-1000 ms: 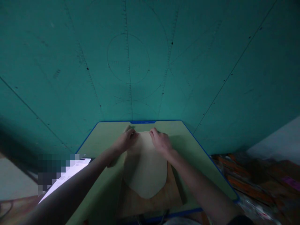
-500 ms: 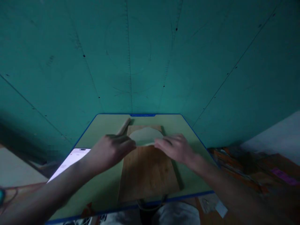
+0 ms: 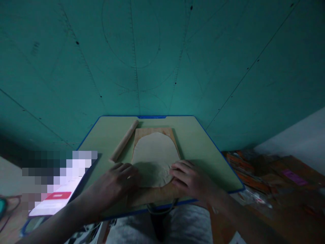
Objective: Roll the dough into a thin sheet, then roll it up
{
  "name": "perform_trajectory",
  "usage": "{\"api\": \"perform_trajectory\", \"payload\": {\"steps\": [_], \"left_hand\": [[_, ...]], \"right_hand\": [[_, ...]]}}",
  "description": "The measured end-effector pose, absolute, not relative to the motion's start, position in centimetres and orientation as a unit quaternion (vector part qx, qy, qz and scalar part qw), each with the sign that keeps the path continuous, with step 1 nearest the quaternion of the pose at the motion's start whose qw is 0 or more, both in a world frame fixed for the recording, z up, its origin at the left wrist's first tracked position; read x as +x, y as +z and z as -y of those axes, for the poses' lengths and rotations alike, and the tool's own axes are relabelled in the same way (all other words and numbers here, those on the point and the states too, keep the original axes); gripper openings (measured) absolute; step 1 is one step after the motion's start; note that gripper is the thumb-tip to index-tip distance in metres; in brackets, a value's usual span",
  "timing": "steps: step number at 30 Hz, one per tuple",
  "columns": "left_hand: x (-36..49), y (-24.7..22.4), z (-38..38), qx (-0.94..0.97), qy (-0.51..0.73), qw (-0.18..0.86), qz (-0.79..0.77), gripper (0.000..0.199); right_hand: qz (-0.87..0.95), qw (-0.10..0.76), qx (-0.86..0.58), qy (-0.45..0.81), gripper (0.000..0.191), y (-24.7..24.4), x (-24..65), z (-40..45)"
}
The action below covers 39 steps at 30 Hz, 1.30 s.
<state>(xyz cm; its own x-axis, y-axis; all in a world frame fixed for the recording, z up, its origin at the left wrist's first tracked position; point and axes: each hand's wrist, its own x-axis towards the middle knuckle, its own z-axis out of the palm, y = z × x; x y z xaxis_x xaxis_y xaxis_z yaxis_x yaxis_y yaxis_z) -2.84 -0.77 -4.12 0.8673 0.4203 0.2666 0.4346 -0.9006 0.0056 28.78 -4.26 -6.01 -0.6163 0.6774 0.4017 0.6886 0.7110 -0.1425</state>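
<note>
A flat, pale sheet of dough [image 3: 154, 152] is spread over most of a wooden board [image 3: 166, 132], with slight wrinkles near its lower right part. At the lower left edge of the dough is my left hand [image 3: 119, 179], its fingers curled over that edge and the tips hidden. My right hand [image 3: 188, 178] is closed on the opposite edge, fingers bent against the dough. A wooden rolling pin [image 3: 125, 140] lies slanted left of the board, touched by neither hand.
The board rests on a pale tabletop [image 3: 195, 142] with a blue rim. Left of it is a lit screen [image 3: 62, 189], partly pixelated. Behind stands a green wall [image 3: 157, 67]. Cardboard and packaging [image 3: 276, 173] lie on the right, below table height.
Both hands have come toward me, drawing the dough's near edge down over the board. The sheet was held up and folded at the far end; now it lies flat. The view has shifted slightly.
</note>
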Motion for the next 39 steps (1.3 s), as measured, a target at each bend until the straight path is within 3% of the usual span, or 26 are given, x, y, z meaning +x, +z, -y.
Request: {"api": "perform_trajectory", "payload": {"steps": [14, 26, 29, 34, 39], "left_hand": [[-2.2, -3.9, 2.2, -0.975, -0.109, 0.069, 0.183, 0.013], [-2.5, -3.7, 2.2, -0.966, -0.167, 0.091, 0.172, 0.021], [-4.0, -3.4, 0.1, -0.938, -0.169, 0.132, 0.273, 0.024], [-6.4, -3.3, -4.5, -0.791, -0.036, 0.14, 0.594, 0.056], [-6.3, -3.0, -5.8, -0.77, 0.068, 0.038, 0.633, 0.048]], "right_hand": [[0.938, 0.182, -0.27, -0.119, 0.02, -5.7, 28.8, 3.0], [0.926, 0.239, -0.256, -0.142, 0.024, -5.3, 28.7, 2.8], [0.918, 0.259, -0.267, -0.138, 0.024, -5.1, 28.7, 3.5], [0.915, 0.276, -0.279, -0.088, 0.023, -6.2, 27.9, 5.6], [0.908, 0.272, -0.312, -0.06, 0.029, -7.4, 27.8, 7.5]]}}
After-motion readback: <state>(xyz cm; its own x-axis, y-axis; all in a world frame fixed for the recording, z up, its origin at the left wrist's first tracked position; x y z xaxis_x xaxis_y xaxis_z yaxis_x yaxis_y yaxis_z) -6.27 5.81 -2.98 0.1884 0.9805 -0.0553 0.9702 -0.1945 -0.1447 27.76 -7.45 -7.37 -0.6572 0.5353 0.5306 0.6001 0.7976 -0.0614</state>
